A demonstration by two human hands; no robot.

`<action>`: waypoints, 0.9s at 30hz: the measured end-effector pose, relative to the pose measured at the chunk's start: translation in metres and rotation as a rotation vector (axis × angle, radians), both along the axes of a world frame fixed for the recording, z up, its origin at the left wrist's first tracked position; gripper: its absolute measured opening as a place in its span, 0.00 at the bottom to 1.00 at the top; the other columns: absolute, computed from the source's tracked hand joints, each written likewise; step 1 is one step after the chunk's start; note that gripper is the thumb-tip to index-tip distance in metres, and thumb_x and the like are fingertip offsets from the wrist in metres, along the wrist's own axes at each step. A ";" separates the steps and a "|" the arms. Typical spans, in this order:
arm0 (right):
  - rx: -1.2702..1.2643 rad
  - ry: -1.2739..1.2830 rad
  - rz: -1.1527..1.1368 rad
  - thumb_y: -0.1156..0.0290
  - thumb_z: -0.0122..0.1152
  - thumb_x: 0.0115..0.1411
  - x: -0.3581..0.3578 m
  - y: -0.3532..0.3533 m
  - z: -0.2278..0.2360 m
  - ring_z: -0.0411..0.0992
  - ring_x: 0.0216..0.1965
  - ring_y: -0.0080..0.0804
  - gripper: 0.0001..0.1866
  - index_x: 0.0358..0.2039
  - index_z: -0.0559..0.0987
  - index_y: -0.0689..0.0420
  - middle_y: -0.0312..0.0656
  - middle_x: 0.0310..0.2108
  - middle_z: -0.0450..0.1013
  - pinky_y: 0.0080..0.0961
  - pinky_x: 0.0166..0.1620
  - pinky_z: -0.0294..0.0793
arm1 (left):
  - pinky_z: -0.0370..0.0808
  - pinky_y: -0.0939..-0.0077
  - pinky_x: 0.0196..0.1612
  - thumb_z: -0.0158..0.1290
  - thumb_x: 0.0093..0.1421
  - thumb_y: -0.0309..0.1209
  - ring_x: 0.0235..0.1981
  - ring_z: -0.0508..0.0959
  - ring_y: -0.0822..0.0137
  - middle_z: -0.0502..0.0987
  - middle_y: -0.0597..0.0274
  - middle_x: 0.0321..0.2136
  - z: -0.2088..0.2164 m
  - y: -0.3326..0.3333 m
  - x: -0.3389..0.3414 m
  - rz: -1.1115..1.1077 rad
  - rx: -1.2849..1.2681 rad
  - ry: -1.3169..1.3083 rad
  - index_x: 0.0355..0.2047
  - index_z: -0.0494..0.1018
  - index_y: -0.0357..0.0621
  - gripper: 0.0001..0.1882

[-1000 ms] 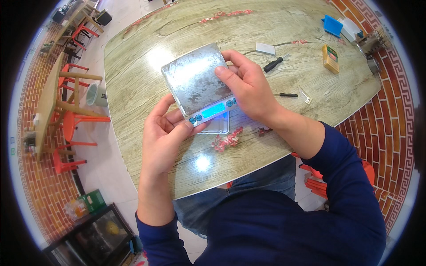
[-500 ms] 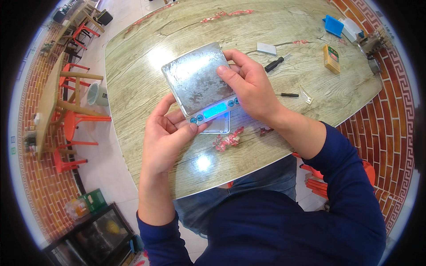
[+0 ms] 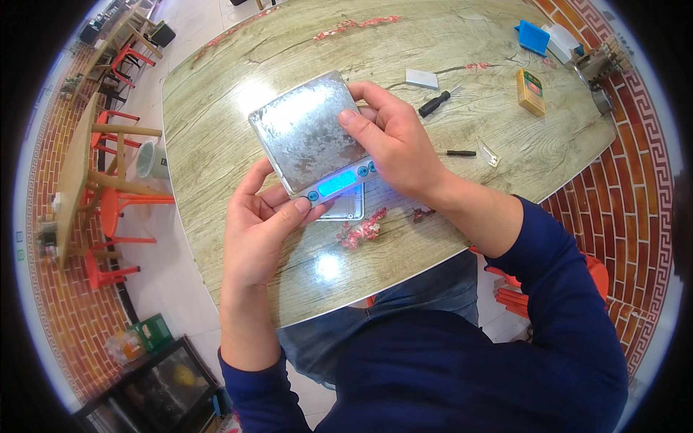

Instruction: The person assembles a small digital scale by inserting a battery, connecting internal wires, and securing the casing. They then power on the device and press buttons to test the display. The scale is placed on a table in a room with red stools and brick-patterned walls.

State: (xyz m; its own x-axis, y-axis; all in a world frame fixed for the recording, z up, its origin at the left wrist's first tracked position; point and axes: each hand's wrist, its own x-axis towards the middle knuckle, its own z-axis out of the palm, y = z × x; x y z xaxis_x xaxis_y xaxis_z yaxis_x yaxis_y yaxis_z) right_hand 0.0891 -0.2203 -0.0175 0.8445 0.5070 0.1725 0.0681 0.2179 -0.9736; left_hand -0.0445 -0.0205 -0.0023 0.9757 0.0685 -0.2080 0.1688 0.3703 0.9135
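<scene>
Both my hands hold a small digital scale (image 3: 307, 126) above the table, tilted, with its worn silver weighing plate facing up. Its blue display glows along the near edge, between round buttons. My left hand (image 3: 256, 220) grips the lower left corner, thumb on the front strip by a button and fingers underneath. My right hand (image 3: 393, 137) clasps the right side, thumb on top of the metal plate, fingers behind it. Below the scale, a pale plastic tray-like piece (image 3: 351, 208) lies on the table, partly hidden by the scale.
On the wood-patterned table (image 3: 238, 278) lie a black-handled screwdriver (image 3: 434, 103), a smaller black one (image 3: 460, 153), a white box (image 3: 421, 78), a yellow box (image 3: 530, 92) and a small clear packet (image 3: 489, 154). A blue object (image 3: 533, 37) stands at the far right. Red stools (image 3: 114, 213) are off to the left.
The whole view has shifted slightly, so the table things appear a little further left. My hands keep the same grip on the scale, and its display stays lit.
</scene>
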 end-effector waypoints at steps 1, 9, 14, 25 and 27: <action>0.006 0.005 0.000 0.70 0.59 0.79 0.000 0.000 0.000 0.80 0.38 0.21 0.14 0.58 0.78 0.65 0.42 0.39 0.85 0.24 0.40 0.77 | 0.90 0.61 0.58 0.58 0.71 0.13 0.54 0.90 0.48 0.85 0.34 0.56 0.000 0.000 0.000 -0.001 0.002 0.001 0.77 0.60 0.29 0.36; 0.015 -0.011 -0.006 0.70 0.59 0.79 0.000 0.002 -0.002 0.79 0.36 0.20 0.14 0.58 0.78 0.65 0.41 0.37 0.85 0.24 0.38 0.76 | 0.90 0.60 0.59 0.57 0.71 0.13 0.55 0.89 0.47 0.85 0.35 0.56 0.002 -0.002 0.001 0.010 0.005 0.007 0.77 0.61 0.29 0.35; 0.017 -0.008 -0.008 0.70 0.60 0.79 0.000 0.002 -0.004 0.79 0.36 0.20 0.14 0.58 0.77 0.65 0.42 0.37 0.85 0.24 0.38 0.76 | 0.90 0.59 0.60 0.56 0.71 0.13 0.56 0.89 0.47 0.85 0.35 0.55 0.001 -0.003 0.001 0.021 -0.023 0.003 0.77 0.61 0.29 0.35; 0.002 -0.007 -0.004 0.70 0.59 0.79 0.001 0.001 -0.003 0.77 0.35 0.18 0.13 0.58 0.77 0.65 0.40 0.36 0.83 0.23 0.37 0.74 | 0.91 0.60 0.58 0.57 0.71 0.13 0.55 0.89 0.46 0.85 0.34 0.56 0.002 -0.002 0.001 0.016 0.003 0.014 0.77 0.60 0.28 0.36; 0.003 -0.001 -0.003 0.70 0.59 0.79 0.000 0.000 -0.003 0.77 0.35 0.18 0.13 0.58 0.77 0.64 0.39 0.35 0.83 0.23 0.37 0.74 | 0.91 0.60 0.58 0.57 0.71 0.13 0.55 0.89 0.46 0.85 0.34 0.55 0.002 -0.002 0.001 0.014 0.004 0.013 0.77 0.60 0.28 0.36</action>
State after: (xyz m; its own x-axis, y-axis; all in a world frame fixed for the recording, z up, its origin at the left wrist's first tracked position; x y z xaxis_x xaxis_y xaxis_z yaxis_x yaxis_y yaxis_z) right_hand 0.0895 -0.2199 -0.0206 0.8461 0.5036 0.1747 0.0695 0.2207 -0.9729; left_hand -0.0431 -0.0226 -0.0006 0.9718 0.0832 -0.2204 0.1754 0.3692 0.9127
